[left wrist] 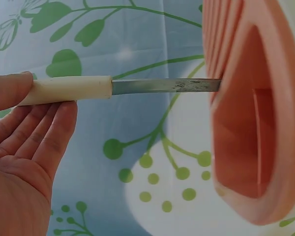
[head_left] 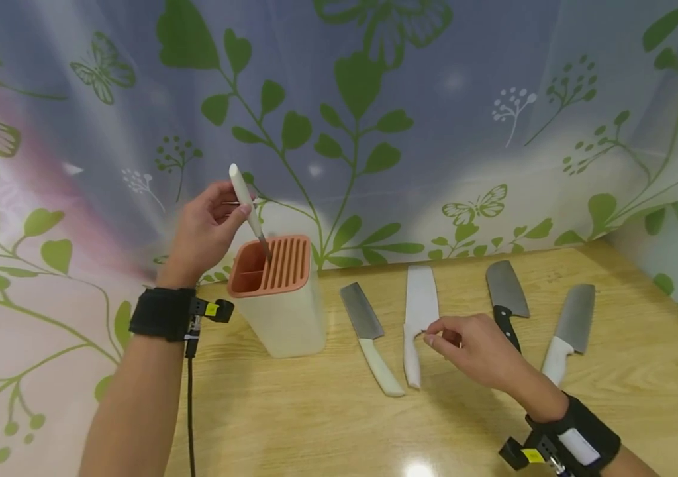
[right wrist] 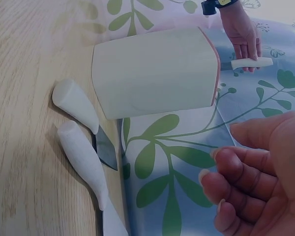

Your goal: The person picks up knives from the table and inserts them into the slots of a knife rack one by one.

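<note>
Left hand [head_left: 204,228] holds a firm pinch, thumb against fingers, on the handle of a white-handled knife [head_left: 243,195]. The handle points up and leans to the left in the head view; the blade runs down to the orange top [head_left: 270,290] of a white knife block [head_left: 285,331]. Blade meets the top at the border between the row of slats [head_left: 291,262] and the open compartments [head_left: 248,281]; which opening receives it cannot be determined. Part of the blade shows above the top in the left wrist view, with dark marks near its lower end.

Right hand [head_left: 482,348] has its fingers loosely bent and holds nothing. In the head view it appears just beside the broad knife [head_left: 413,331], near where blade and handle join; the right wrist view shows the fingertips apart from any handle.

Block stands upright on a wood-grain table [head_left: 327,424]. Four knives lie to its right, handles toward the person: a cream-handled knife [head_left: 369,344] nearest the block, then the broad knife, a black-handled knife [head_left: 508,291] and a wavy-edged knife [head_left: 574,321] with a white handle. The right forearm partly covers the last two handles.

Behind, a cloth [head_left: 452,119] printed with green leaves and butterflies. Each wrist carries a black band [head_left: 163,315] with a small camera [head_left: 216,309].
</note>
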The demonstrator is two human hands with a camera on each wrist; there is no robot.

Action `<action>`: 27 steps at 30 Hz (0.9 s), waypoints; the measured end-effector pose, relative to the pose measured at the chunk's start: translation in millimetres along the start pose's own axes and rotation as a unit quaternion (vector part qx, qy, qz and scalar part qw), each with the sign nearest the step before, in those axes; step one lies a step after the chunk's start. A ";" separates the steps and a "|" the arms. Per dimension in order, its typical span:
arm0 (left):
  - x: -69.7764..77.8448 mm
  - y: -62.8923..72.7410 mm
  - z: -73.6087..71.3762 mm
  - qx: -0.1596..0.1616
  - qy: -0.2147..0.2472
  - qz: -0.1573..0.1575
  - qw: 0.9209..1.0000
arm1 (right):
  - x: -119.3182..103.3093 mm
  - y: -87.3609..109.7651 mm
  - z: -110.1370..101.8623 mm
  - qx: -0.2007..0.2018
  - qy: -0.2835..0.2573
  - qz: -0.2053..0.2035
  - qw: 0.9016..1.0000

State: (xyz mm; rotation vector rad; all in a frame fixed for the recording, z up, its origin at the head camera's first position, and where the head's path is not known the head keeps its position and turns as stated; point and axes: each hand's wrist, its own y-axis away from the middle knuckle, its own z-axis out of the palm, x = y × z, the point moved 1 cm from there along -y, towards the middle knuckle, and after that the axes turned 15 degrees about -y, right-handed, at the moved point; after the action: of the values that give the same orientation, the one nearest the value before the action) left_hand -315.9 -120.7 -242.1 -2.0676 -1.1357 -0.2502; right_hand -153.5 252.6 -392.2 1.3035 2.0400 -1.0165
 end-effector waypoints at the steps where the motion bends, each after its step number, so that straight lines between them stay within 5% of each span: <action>1: -1.8 0.5 1.7 0.000 -0.002 0.001 1.000 | 0.4 0.1 0.3 -0.001 0.000 0.001 1.000; 14: -14.8 8.0 13.2 -0.026 -0.005 -0.019 0.999 | 1.0 -0.2 2.5 -0.008 -0.005 -0.001 1.000; 27: -28.5 15.6 28.6 -0.087 -0.010 -0.048 0.995 | 4.0 -1.1 6.2 -0.019 -0.010 0.007 1.000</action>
State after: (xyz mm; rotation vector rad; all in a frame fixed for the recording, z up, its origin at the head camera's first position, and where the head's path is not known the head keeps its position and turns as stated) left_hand -325.3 -124.3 -284.3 -2.1730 -1.2652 -0.3871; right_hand -155.9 249.4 -398.4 1.2821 2.0232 -0.9759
